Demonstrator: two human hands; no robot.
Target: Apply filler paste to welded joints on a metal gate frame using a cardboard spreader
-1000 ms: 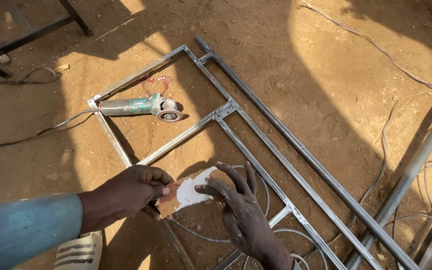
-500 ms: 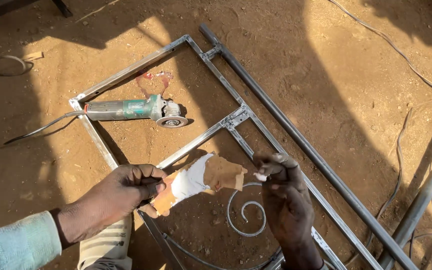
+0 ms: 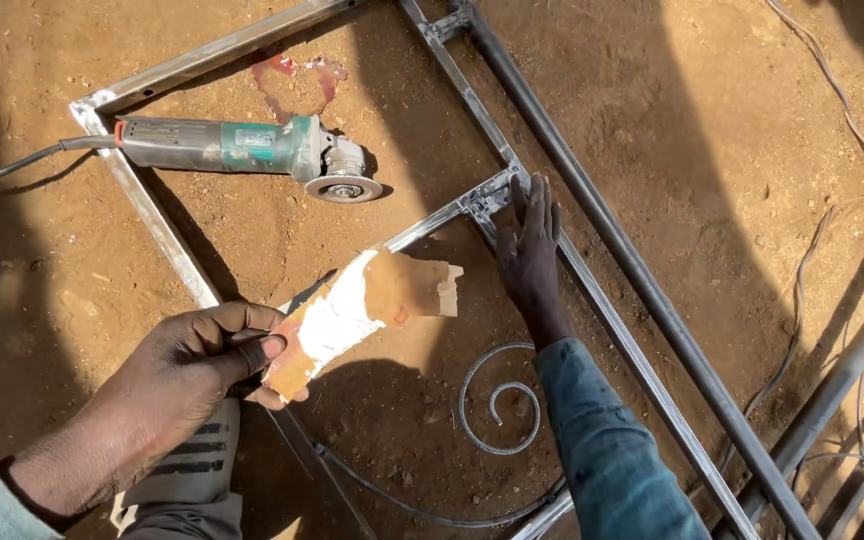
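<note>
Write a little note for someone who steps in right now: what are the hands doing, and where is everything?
Left hand: pinches one end of a worn strip of sandpaper, held over the dirt and a bar of the frame.
Right hand: flat, fingers stretched, pressing on the metal frame near a joint of its bars.
Grinder: lies untouched on the dirt inside the frame's corner, its cable running off to the left.
Metal curl: sits inside the frame by the right sleeve.
Done: sandpaper is in hand.
Left: it is not rubbing the bars yet.

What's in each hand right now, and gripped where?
Left hand pinches the worn white-and-brown sandpaper strip by its near end. Right hand holds nothing, resting on the grey metal frame.
</note>
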